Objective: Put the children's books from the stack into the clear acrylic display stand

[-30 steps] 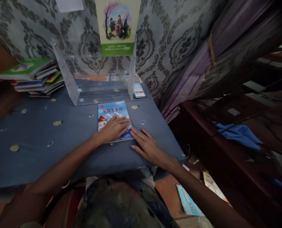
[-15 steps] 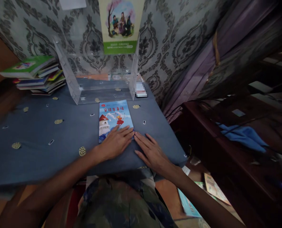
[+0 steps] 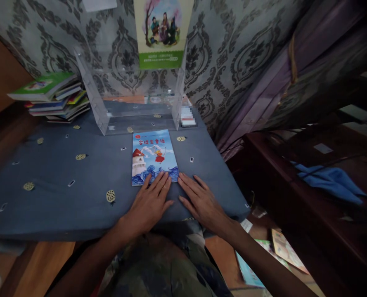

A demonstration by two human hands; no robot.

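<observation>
A blue picture-covered book (image 3: 155,154) with red Chinese characters lies closed and flat on the cloth-covered table. My left hand (image 3: 150,202) lies flat with its fingers stretched out, the fingertips on the book's lower edge. Beside it my right hand (image 3: 199,198) rests on the cloth, fingers outstretched, its fingertips at the book's lower right corner. Neither hand grips anything. Just behind the book stands a clear acrylic stand (image 3: 140,123).
A stack of books (image 3: 55,99) sits at the table's back left. A poster (image 3: 162,33) hangs above the stand. To the right are a dark red cabinet (image 3: 273,181) and a blue cloth (image 3: 332,181). Several booklets (image 3: 287,247) lie on the floor at lower right.
My left hand has slid back off the cover towards me and turned to point forward, uncovering the book's lower part. My right hand stays by the corner. The view has shifted slightly.
</observation>
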